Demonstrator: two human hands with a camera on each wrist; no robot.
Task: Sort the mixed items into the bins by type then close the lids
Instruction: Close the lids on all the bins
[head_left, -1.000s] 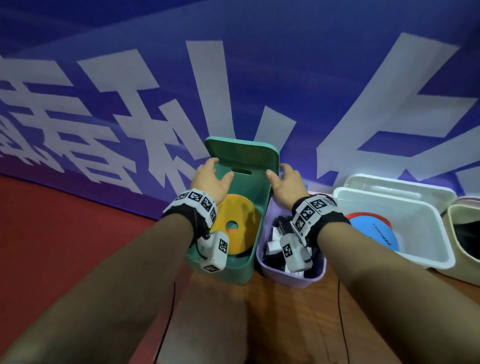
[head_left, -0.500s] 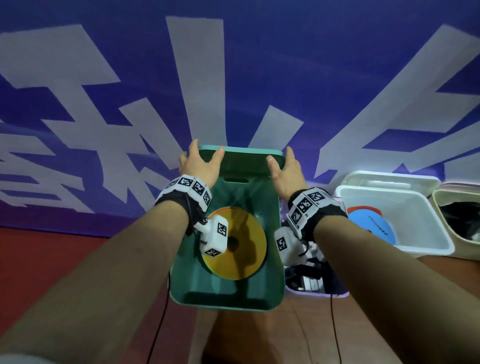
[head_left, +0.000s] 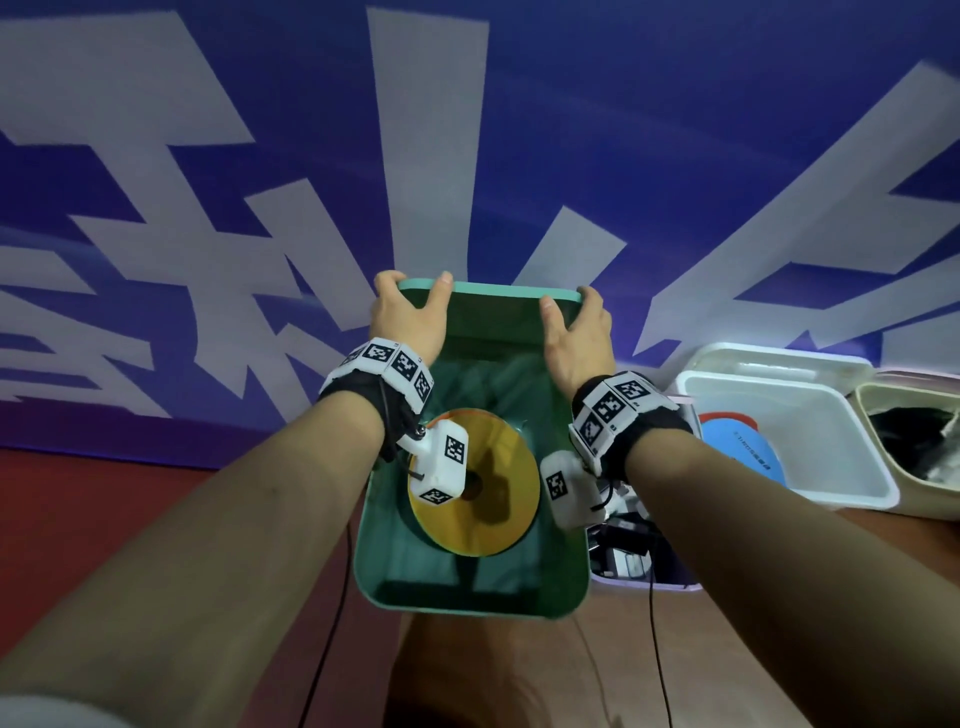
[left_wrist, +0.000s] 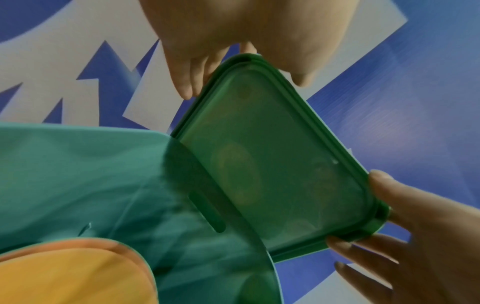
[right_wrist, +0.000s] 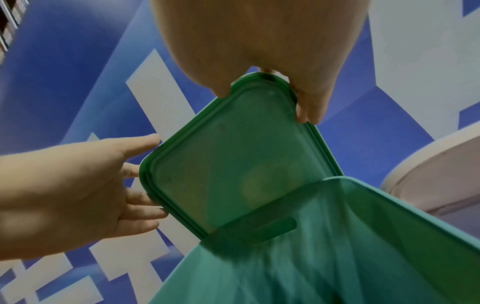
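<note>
A green bin (head_left: 467, 605) stands in front of me with a yellow disc (head_left: 498, 499) lying inside. Its hinged green lid (head_left: 493, 312) stands raised at the far side. My left hand (head_left: 410, 306) grips the lid's top left corner, thumb on the inner face and fingers behind. At the top right corner my right hand (head_left: 576, 332) holds it the same way. The left wrist view shows the lid (left_wrist: 272, 164) from below between both hands. In the right wrist view the lid (right_wrist: 233, 164) rises above the bin wall (right_wrist: 337, 257).
A lilac bin (head_left: 649, 587) with dark and white small items touches the green bin's right side. Further right an open white bin (head_left: 831, 467) holds a blue disc (head_left: 748, 447), then a beige bin (head_left: 909, 447). A blue banner wall stands close behind.
Both hands climbed from the lid's sides to its top corners and took hold. The lid has tipped off the wall toward me, and the green bin now fills more of the view.
</note>
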